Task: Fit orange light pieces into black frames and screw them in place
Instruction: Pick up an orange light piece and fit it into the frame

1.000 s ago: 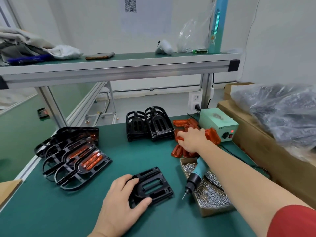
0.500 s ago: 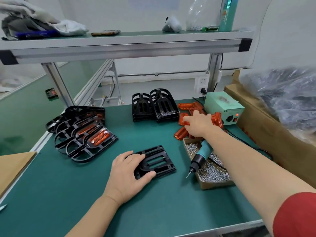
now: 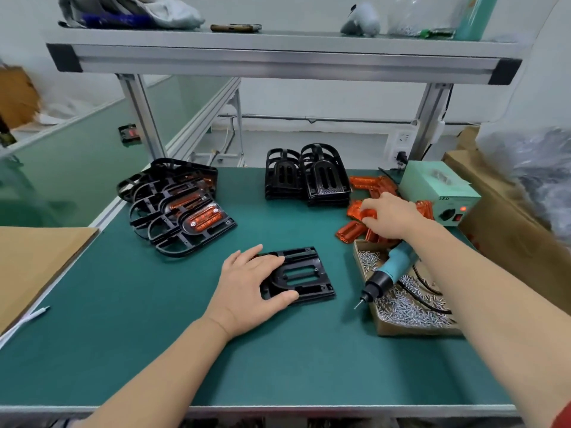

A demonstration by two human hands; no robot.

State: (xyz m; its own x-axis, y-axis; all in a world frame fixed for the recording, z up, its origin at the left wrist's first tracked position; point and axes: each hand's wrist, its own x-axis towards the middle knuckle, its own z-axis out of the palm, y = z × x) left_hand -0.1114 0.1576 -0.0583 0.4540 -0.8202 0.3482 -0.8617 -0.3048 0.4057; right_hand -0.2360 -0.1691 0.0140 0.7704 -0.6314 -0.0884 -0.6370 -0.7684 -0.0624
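Frame (image 3: 304, 274) lies flat mid-table (image 3: 154, 350), slot running left to right, pressed down by the left hand (image 3: 247, 282) with flat fingers. The right hand (image 3: 391, 216), nearer the orange pile (image 3: 352, 231), pinches a piece (image 3: 367, 214); the frame lies down-left of it.
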